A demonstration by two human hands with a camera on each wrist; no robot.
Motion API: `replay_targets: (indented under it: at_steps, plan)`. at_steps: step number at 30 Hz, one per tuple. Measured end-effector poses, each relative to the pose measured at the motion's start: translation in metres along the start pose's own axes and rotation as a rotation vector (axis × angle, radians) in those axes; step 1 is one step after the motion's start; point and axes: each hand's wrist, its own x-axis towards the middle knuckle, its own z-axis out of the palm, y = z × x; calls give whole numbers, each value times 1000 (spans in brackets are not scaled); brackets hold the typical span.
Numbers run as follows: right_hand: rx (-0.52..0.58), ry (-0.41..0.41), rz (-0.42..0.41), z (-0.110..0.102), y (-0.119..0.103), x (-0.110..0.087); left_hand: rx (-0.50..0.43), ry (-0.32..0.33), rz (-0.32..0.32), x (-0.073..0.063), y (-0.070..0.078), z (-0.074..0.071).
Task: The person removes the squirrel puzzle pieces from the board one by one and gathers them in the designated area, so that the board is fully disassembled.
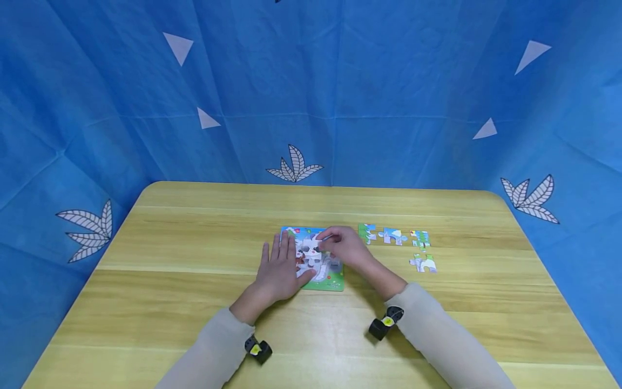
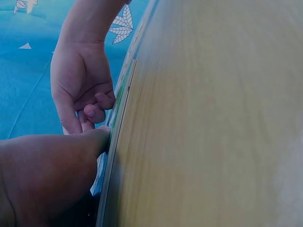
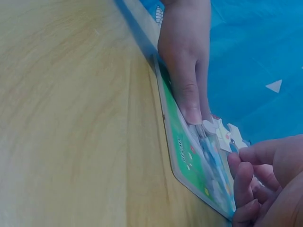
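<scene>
A puzzle board [image 1: 335, 284] with a green and blue printed border lies on the table in the head view. Flat across its left side rests my left hand [image 1: 279, 273], fingers straight and thumb over the lower part. My right hand [image 1: 346, 248] comes in over the upper right side, its thumb and finger pinching a white puzzle piece [image 3: 226, 135] printed with part of an animal's face. In the right wrist view that piece stands tilted above the board, close to the left thumb [image 3: 190, 101]. The right fingers partly hide the board's upper right corner.
Several loose puzzle pieces lie to the right of the board, among them a green-edged one [image 1: 366, 233], a blue one [image 1: 392, 236] and a greyish one [image 1: 424, 263]. The wooden table [image 1: 170, 319] ends at a blue patterned cloth [image 1: 272, 97] behind.
</scene>
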Motion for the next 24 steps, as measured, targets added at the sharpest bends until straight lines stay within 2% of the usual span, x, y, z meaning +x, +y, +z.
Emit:
replay_targets:
  at_steps: [12, 19, 24]
  plan:
    - [60, -5, 16, -18, -1, -2, -13, 0, -5, 1, 0, 1]
    - [72, -6, 15, -33, 2, -6, -8, -15, -11, 6, -4, 10]
    - [81, -11, 11, -47, 8, -8, -18, 8, -2, 8, -6, 12]
